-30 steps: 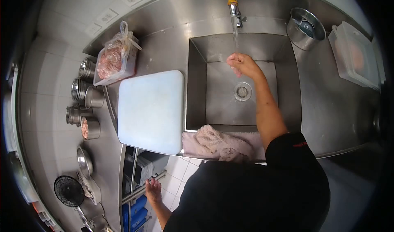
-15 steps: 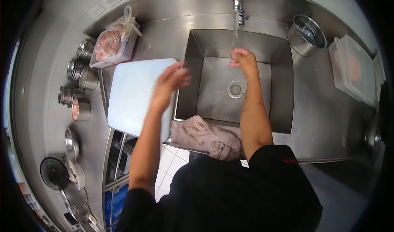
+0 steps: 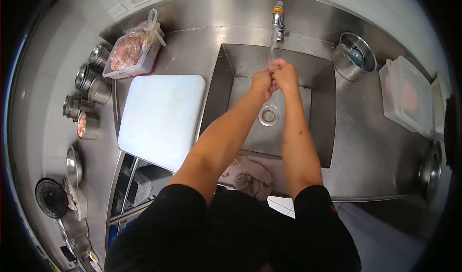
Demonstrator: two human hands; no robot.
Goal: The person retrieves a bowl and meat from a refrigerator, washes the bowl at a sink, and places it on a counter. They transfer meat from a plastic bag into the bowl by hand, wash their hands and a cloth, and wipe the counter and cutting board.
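Note:
Water runs from the faucet (image 3: 278, 19) at the back of the steel sink (image 3: 323, 113). Under the stream my left hand (image 3: 263, 83) and my right hand (image 3: 285, 74) touch each other, above the sink's drain (image 3: 268, 115). The fingers of both hands are curled together, and whether anything small lies between them is hidden. A crumpled pinkish cloth (image 3: 248, 175) hangs over the sink's front edge, below my forearms. Left of the sink lies a white cutting board (image 3: 161, 118).
At the back left, a plastic tub (image 3: 126, 70) holds bagged meat. Metal containers (image 3: 100, 90) line the left wall, with a black round strainer (image 3: 51, 198) nearer. Right of the sink are a steel pot (image 3: 353, 58) and a lidded plastic box (image 3: 409, 96).
My left hand has moved right from over the cutting board to meet my right hand under the water. The camera view has shifted slightly.

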